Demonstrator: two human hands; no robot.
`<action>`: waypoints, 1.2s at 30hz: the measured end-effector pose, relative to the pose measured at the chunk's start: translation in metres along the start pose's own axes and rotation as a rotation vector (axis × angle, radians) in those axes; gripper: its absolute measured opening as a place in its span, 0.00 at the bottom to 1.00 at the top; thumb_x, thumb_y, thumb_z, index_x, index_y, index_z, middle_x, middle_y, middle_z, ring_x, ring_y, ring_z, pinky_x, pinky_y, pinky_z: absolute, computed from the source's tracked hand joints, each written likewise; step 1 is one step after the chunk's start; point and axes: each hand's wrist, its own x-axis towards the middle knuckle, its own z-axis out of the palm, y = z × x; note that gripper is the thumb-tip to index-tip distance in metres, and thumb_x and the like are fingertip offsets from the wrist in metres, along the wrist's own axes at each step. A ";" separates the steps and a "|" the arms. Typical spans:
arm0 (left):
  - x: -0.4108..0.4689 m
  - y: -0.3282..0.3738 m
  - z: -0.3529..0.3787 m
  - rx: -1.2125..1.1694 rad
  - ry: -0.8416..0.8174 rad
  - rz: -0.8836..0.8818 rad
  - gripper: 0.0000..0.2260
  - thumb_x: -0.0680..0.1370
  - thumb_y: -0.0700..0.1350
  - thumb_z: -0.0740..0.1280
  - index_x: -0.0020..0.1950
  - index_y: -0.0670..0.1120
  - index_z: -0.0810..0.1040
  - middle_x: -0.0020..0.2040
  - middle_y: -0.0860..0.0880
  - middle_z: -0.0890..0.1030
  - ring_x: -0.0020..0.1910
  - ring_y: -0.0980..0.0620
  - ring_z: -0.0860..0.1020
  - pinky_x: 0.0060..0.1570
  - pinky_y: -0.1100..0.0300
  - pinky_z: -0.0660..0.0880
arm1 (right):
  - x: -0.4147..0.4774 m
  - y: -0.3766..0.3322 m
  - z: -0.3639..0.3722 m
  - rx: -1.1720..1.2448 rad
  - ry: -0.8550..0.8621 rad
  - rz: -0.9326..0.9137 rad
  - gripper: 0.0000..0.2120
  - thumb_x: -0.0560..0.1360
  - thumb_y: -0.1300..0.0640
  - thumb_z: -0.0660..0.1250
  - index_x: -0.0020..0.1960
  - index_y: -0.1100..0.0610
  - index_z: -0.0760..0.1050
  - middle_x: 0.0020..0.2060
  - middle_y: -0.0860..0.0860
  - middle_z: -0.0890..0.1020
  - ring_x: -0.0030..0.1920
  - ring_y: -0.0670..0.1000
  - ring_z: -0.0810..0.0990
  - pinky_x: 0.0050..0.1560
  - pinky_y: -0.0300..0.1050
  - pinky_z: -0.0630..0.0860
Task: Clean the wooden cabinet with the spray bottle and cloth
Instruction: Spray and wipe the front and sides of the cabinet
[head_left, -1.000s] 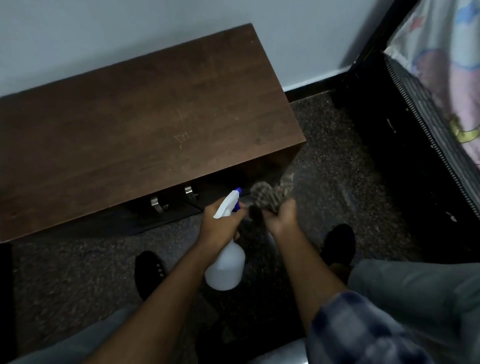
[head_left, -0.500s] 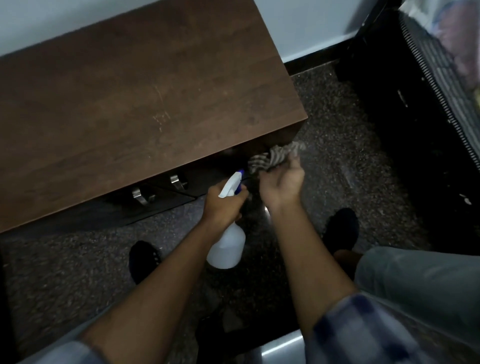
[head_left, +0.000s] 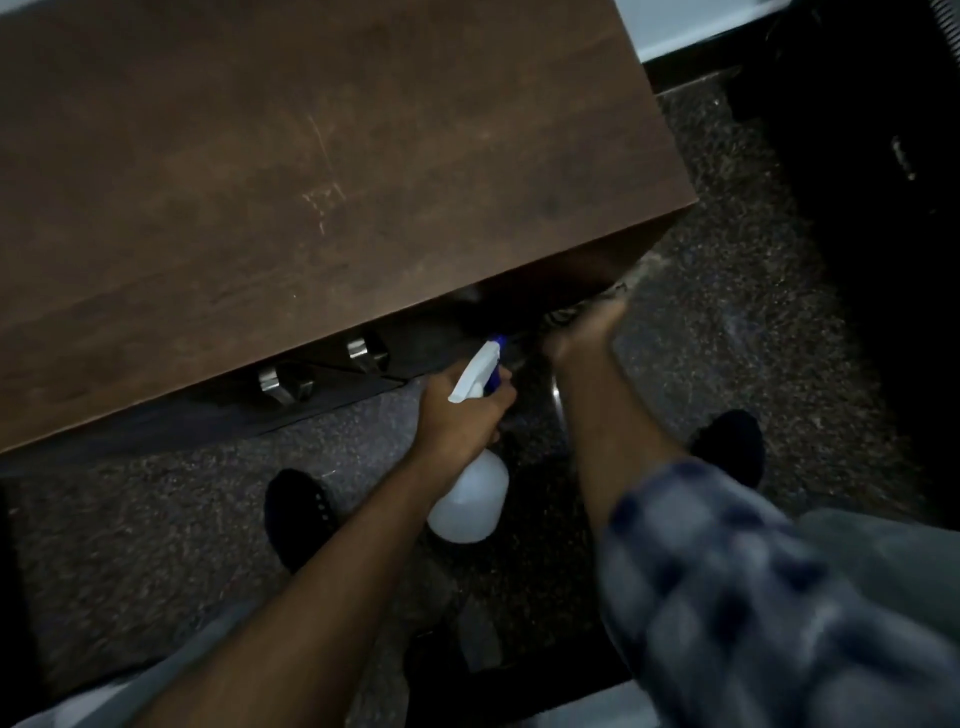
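The wooden cabinet (head_left: 311, 182) fills the upper left. Its brown top is cut off by the upper and left edges of the frame, and its front is so steeply foreshortened and shadowed that little of it can be read. The speckled floor (head_left: 727, 338) spreads below and to the right, running into a dark piece of furniture (head_left: 883, 208) at the right edge that is too black to identify. A checked sleeve (head_left: 727, 571) on the right arm is smeared by motion blur. Two dark shoes (head_left: 298, 512) stand on the floor, one on each side of the arms. The spray bottle (head_left: 470, 499) hangs over the floor just in front of the cabinet. Its white body sits below the left grip (head_left: 462, 410) and its white-and-blue head sticks out above, with the nozzle pointing at the shadowed cabinet front. The fingers of the left grip are wrapped round the bottle's neck, which they hide. The right grip (head_left: 582, 332) reaches under the overhanging right corner of the cabinet top and is badly blurred. Whether its fingers curl or lie flat cannot be told. The cloth (head_left: 563, 314) shows only as a patterned smear at that grip's fingertips, against the dark front, and most of it is hidden or lost in blur. Two metal handles (head_left: 366, 351) glint on the front to the left of the bottle.
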 end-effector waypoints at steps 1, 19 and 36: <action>0.002 0.002 0.000 -0.012 0.021 -0.005 0.15 0.77 0.37 0.74 0.36 0.56 0.83 0.31 0.52 0.80 0.27 0.55 0.77 0.25 0.63 0.72 | 0.000 0.009 0.001 -0.037 0.033 0.044 0.35 0.81 0.32 0.46 0.76 0.51 0.71 0.72 0.57 0.75 0.71 0.63 0.73 0.72 0.63 0.69; -0.007 -0.021 -0.007 -0.020 0.106 -0.126 0.10 0.78 0.44 0.75 0.47 0.59 0.81 0.37 0.50 0.83 0.27 0.52 0.76 0.27 0.63 0.71 | -0.027 0.003 -0.066 -0.166 0.036 0.202 0.24 0.86 0.49 0.50 0.77 0.60 0.68 0.69 0.61 0.75 0.64 0.61 0.75 0.75 0.58 0.66; -0.012 -0.055 -0.066 -0.127 0.258 0.103 0.21 0.75 0.32 0.73 0.45 0.61 0.78 0.37 0.67 0.83 0.38 0.75 0.79 0.41 0.78 0.72 | -0.040 0.117 -0.018 -0.142 -0.075 0.338 0.31 0.78 0.40 0.54 0.75 0.55 0.72 0.65 0.61 0.80 0.62 0.63 0.79 0.64 0.63 0.75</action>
